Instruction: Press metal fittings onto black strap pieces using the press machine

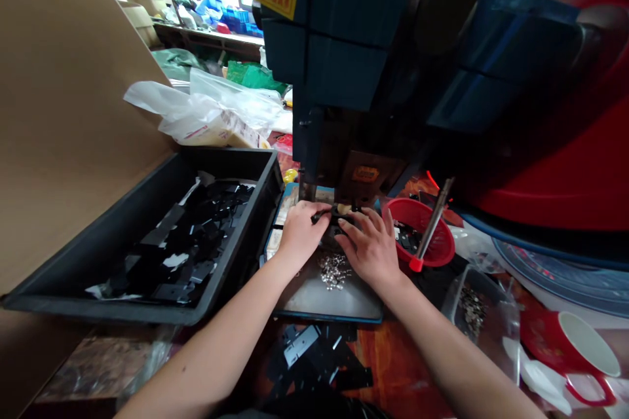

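My left hand [299, 232] is at the foot of a blue press [339, 46], with thumb and fingers closed on the left end of a small black part [321, 215]. On the right side, my right hand [372, 245] has bent fingers, and its thumb and index finger pinch the other end of that part. The fingers partly hide it, so its full shape cannot be made out. A loose heap of small shiny metal pieces [335, 271] lies on the grey metal base plate [319, 304], just in front of both hands.
To the left stands a black bin [240, 262] of flat black pieces. A red basket [445, 245], a metal lever [435, 219], a clear tub [508, 340] and a red mug [550, 340] are on the right. More black plates [314, 353] lie in front.
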`<act>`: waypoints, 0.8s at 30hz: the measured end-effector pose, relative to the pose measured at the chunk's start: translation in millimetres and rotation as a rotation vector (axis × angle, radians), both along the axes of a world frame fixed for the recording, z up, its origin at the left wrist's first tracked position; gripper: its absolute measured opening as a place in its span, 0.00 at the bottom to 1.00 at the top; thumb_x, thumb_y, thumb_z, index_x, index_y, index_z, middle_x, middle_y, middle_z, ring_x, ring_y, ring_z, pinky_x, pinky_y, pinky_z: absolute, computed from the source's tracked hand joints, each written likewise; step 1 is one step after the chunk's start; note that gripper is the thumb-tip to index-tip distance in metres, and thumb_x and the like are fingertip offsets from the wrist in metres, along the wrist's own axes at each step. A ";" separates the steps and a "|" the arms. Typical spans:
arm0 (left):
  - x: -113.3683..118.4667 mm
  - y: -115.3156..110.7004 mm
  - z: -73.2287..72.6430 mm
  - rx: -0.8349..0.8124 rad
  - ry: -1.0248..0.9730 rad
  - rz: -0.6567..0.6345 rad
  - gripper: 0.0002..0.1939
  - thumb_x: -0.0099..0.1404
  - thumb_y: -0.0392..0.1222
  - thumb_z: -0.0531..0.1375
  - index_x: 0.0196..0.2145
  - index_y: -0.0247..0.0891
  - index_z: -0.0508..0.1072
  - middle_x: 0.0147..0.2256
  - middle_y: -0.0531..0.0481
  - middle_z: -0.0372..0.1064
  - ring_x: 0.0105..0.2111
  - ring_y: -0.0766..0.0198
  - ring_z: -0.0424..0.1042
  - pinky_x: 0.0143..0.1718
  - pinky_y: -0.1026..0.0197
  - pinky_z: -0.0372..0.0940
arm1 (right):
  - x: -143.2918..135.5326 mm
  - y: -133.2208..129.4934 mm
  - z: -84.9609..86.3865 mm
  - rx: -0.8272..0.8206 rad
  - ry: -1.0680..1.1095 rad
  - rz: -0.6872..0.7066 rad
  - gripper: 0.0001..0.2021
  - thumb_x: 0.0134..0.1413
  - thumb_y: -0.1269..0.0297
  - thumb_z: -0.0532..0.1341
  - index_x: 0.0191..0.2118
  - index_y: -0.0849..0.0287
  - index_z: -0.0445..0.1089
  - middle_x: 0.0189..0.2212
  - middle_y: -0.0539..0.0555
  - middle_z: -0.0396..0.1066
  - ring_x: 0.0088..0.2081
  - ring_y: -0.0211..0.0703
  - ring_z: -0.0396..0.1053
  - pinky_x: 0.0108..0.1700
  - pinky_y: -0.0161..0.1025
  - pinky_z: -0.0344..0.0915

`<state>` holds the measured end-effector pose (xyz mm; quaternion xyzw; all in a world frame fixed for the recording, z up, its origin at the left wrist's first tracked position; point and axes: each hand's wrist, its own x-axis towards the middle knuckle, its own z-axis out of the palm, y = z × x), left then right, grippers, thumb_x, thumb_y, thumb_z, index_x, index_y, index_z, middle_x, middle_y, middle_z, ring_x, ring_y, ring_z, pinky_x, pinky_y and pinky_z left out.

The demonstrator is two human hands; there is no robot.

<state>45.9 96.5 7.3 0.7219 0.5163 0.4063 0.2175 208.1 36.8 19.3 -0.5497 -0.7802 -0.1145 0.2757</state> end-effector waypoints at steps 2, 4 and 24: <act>1.6 0.0 1.0 0.003 -0.006 0.005 0.10 0.61 0.38 0.58 0.39 0.41 0.77 0.37 0.48 0.73 0.42 0.56 0.69 0.48 0.52 0.62 | -1.3 1.4 3.8 -0.008 0.008 0.005 0.13 0.58 0.53 0.57 0.46 0.49 0.71 0.48 0.52 0.70 0.56 0.54 0.59 0.62 0.63 0.40; 0.9 -2.4 3.7 0.015 -0.022 0.029 0.10 0.61 0.38 0.58 0.39 0.40 0.76 0.38 0.47 0.72 0.43 0.56 0.69 0.49 0.52 0.62 | 1.1 0.1 3.2 -0.024 0.079 0.025 0.13 0.59 0.55 0.57 0.46 0.50 0.72 0.49 0.53 0.70 0.56 0.54 0.59 0.61 0.61 0.43; -46.5 -109.3 -28.3 0.073 -0.018 0.030 0.11 0.65 0.38 0.55 0.44 0.42 0.70 0.42 0.47 0.64 0.45 0.57 0.65 0.48 0.54 0.61 | 38.0 -58.4 -37.9 -0.062 1.022 -0.101 0.24 0.61 0.47 0.41 0.35 0.58 0.67 0.30 0.56 0.71 0.34 0.47 0.70 0.38 0.45 0.66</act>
